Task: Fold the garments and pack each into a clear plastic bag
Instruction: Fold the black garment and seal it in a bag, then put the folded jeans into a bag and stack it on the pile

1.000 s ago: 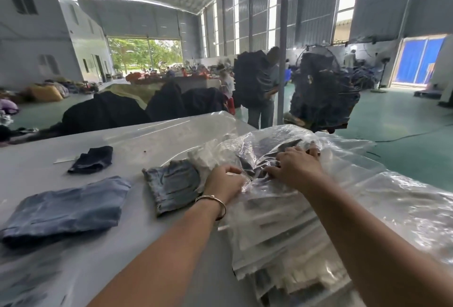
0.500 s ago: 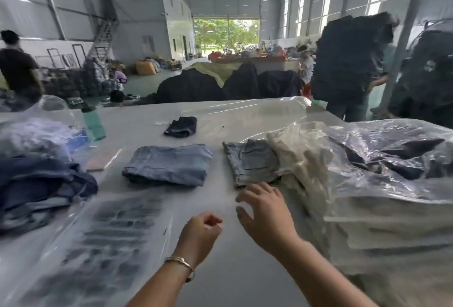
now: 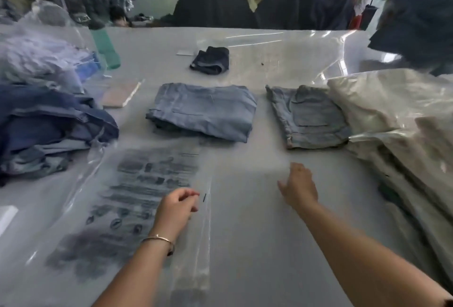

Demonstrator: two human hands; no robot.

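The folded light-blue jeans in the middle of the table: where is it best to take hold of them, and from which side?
Probably the folded light-blue jeans by their near thick edge, coming from the front; the layers stack there and that side faces the right hand.

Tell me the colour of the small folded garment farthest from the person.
Very dark navy, almost black, small folded garment; the head view, the only one, shows it.
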